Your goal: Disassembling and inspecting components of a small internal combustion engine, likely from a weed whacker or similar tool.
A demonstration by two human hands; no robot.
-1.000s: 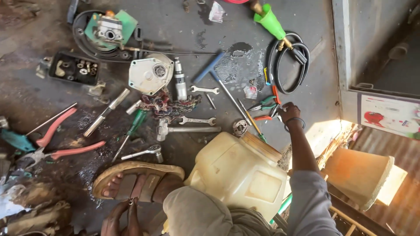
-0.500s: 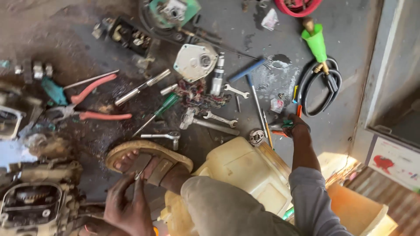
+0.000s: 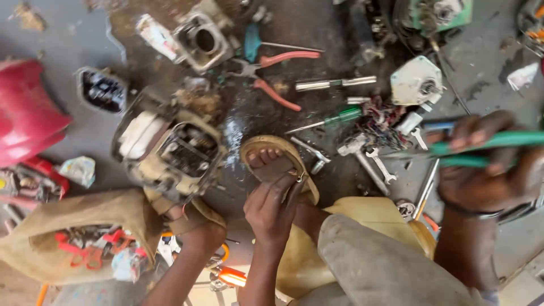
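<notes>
**Green-Handled Pliers Held Over a Cluttered Workshop Floor**

The right hand is seen at the right edge, closed around a pair of green-handled pliers. The handles are gripped between fingers and palm and run off the right edge of the frame; the jaws are blurred and partly lost against the clutter, so it cannot be told whether anything is pinched in them.

The left hand is laid on a sandalled foot, fingers curled over the strap of the tan sandal. A small metal piece seems to be pinched at the fingertips, but it is too small to be made out; the hand is otherwise loosely closed. A third forearm is brought in from the bottom edge beside it; its hand is hidden under an engine block, and whose arm it is cannot be told.

Beyond the foot, red-handled pliers, a green screwdriver and several spanners are scattered on the dark, oily floor. A white housing is set near a tangle of wires. A red cover is cut off at the left edge, and a cloth bag holding red parts is spread at lower left. A yellowish tank is mostly covered by the grey-clad knee.
</notes>
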